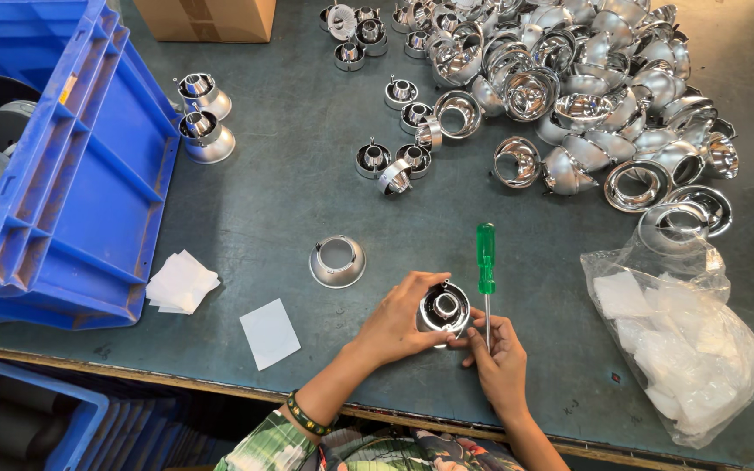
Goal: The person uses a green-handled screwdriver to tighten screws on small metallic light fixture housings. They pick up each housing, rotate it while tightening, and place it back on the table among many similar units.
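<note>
Fingers of the left hand [394, 327] are curled around a shiny chrome reflector cup [444, 309], held just above the table [290, 201] near its front edge. Right hand [501, 358] pinches a green-handled screwdriver [486, 279] upright beside the cup. Looks like a fastening step on the centre piece; next the tip would need lining up squarely. Loose reflectors [586, 87] are heaped behind.

Bare table [272, 201] at twelve o'clock; chrome reflector heap [586, 96] blocks two, blue crate [89, 174] blocks ten.
</note>
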